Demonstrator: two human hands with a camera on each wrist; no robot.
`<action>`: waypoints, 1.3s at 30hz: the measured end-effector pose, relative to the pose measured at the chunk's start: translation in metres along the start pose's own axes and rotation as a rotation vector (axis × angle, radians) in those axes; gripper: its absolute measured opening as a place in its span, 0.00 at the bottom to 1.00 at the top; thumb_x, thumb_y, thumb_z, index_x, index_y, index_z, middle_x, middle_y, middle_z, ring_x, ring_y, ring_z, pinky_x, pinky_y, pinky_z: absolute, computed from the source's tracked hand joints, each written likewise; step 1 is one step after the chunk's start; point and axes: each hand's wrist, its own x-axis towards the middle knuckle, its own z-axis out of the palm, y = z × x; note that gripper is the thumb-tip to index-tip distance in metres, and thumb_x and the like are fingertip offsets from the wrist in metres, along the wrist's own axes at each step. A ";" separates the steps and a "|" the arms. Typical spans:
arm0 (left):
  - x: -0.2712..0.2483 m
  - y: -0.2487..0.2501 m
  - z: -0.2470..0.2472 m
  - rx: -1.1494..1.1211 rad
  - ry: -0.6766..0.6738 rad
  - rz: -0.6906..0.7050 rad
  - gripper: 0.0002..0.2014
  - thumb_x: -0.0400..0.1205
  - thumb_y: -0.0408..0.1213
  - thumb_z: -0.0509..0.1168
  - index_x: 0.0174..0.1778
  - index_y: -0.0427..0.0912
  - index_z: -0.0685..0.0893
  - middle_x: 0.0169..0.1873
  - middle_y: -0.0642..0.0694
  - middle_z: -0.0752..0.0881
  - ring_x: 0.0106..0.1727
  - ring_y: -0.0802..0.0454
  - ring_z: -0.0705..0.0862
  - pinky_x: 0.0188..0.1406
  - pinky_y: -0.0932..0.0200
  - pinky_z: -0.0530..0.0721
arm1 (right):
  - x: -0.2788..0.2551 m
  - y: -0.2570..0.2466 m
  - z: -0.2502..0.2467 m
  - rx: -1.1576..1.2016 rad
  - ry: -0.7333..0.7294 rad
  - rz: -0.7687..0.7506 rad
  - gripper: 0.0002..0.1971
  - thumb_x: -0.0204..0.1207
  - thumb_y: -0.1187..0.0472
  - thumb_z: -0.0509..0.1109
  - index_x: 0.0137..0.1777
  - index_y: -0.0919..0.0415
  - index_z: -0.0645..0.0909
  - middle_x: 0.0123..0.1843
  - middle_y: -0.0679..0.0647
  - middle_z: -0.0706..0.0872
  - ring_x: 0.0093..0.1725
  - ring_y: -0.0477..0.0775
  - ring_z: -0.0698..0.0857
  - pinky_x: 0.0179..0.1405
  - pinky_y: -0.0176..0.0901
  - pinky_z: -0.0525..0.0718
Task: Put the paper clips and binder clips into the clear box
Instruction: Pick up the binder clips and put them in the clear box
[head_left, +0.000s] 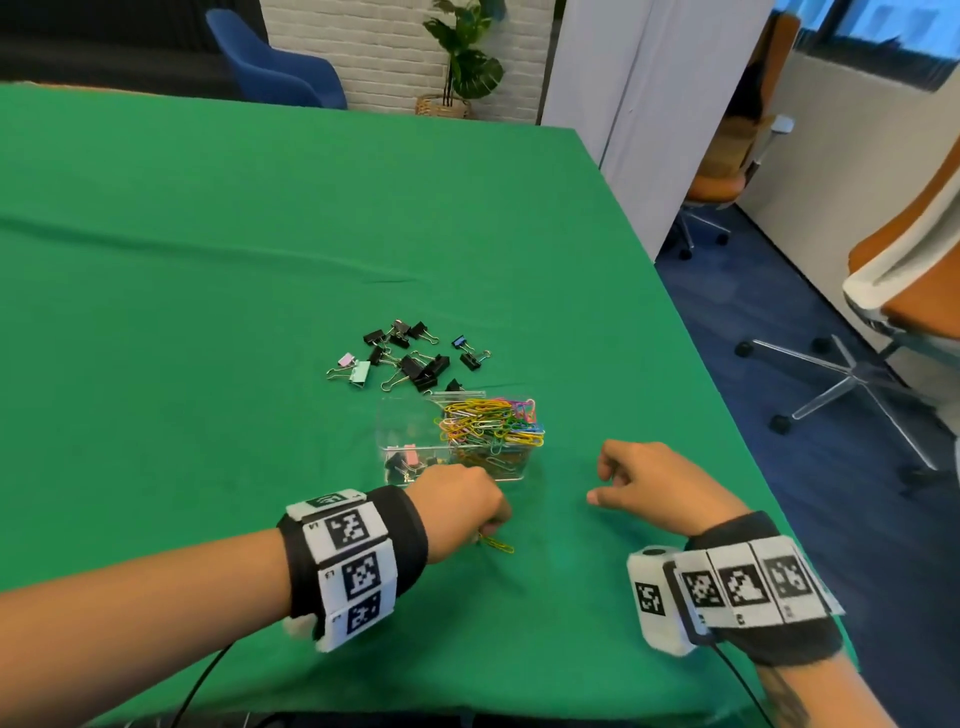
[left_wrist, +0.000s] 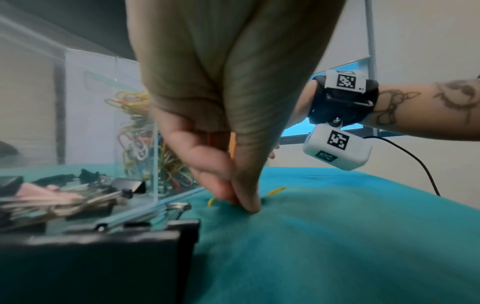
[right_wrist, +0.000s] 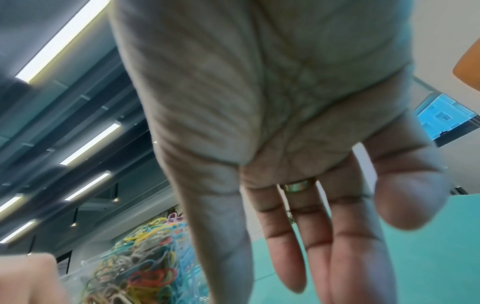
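Task judged partly done. The clear box (head_left: 405, 431) sits near centre on the green surface (head_left: 208, 312): its right compartment is heaped with paper clips (head_left: 491, 423), too many to count, the left holds a few binder clips (head_left: 402, 460). Roughly a dozen binder clips (head_left: 410, 358) lie loose just beyond it. The left hand (head_left: 462, 501) pinches one yellow paper clip (head_left: 496, 544) on the cloth; the right hand (head_left: 649, 480) hangs relaxed, holding nothing.

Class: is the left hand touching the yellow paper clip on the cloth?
Touching. The left wrist view shows the left hand pinching the yellow paper clip against the cloth.
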 end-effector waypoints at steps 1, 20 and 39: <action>0.000 -0.001 0.001 -0.006 -0.001 -0.005 0.10 0.73 0.25 0.63 0.47 0.41 0.81 0.51 0.40 0.83 0.52 0.39 0.83 0.37 0.55 0.71 | 0.000 0.000 0.000 0.008 0.000 -0.002 0.13 0.70 0.49 0.72 0.44 0.53 0.71 0.44 0.51 0.80 0.52 0.57 0.83 0.53 0.48 0.81; -0.024 -0.035 -0.086 -0.571 0.568 -0.128 0.02 0.75 0.34 0.70 0.38 0.43 0.83 0.27 0.56 0.80 0.24 0.65 0.76 0.24 0.80 0.72 | -0.004 -0.001 -0.002 0.095 -0.063 -0.029 0.11 0.73 0.50 0.71 0.45 0.53 0.73 0.42 0.49 0.78 0.44 0.52 0.78 0.49 0.44 0.78; 0.019 -0.034 -0.078 -0.584 0.493 -0.208 0.04 0.77 0.33 0.68 0.43 0.36 0.85 0.35 0.45 0.83 0.24 0.65 0.72 0.19 0.82 0.70 | -0.004 0.001 -0.004 0.128 -0.029 -0.026 0.09 0.75 0.51 0.69 0.48 0.53 0.75 0.39 0.49 0.79 0.45 0.53 0.79 0.53 0.46 0.79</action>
